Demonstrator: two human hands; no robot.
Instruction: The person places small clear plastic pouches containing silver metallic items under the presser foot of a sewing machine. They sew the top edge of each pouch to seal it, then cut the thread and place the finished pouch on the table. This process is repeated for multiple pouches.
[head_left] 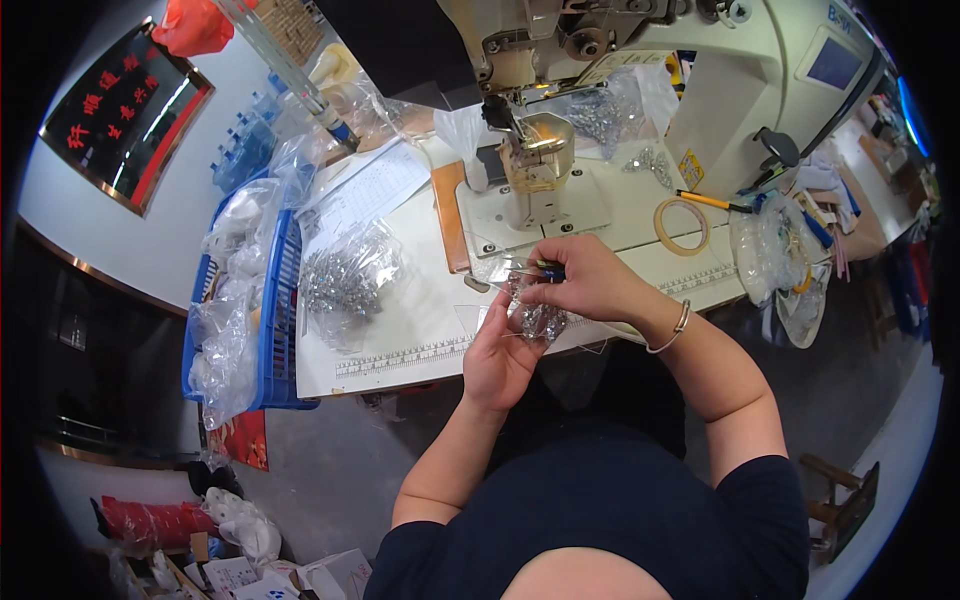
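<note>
At the table's front edge, under the sewing machine head (540, 170), my two hands are close together. In my left hand (500, 362), palm up and fingers curled, lies a clear plastic bag (543, 322) of small shiny silvery pieces. My right hand (590, 283) is closed above it around a small tool with a dark handle (549, 270) and thin metal tips, which look like thread snips. Its fingers partly hide the tool and the bag's opening. A bangle circles my right wrist. Left of my hands, another clear bag of silvery pieces (345, 283) rests on the white table (420, 325).
A blue basket (280, 310) stuffed with plastic bags stands at the table's left end. An orange-brown strip (451, 215) lies beside the machine's bed. To the right are a tape roll (683, 226), a yellow pen (712, 201) and hanging plastic bags (780, 250). More silvery pieces (605, 115) lie behind the machine.
</note>
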